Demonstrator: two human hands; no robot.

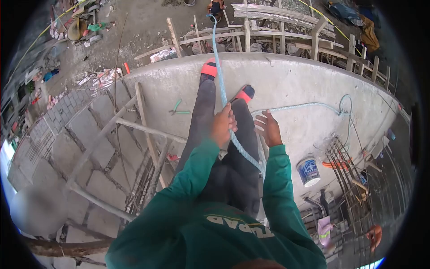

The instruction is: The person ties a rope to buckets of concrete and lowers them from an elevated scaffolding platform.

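Observation:
A light blue rope [221, 80] runs from a person [216, 9] on the ground below, up over the concrete edge between my feet. My left hand [222, 124] is closed round it above my thighs. From there the rope slants down over my lap towards my right forearm. My right hand [268, 127] is held up, fingers apart, close to another stretch of the rope [304, 106] that lies on the slab and ends in a loose loop at the right. Whether that stretch touches my fingers is hard to tell.
Concrete slab [286, 71] with a curved drop-off ahead. Green-handled pliers [180, 107] lie left of my legs. A blue and white bucket [308, 172] and upright rebar [345, 175] are at the right. Wooden poles [150, 130] stand at the left, timber framing [282, 27] beyond the edge.

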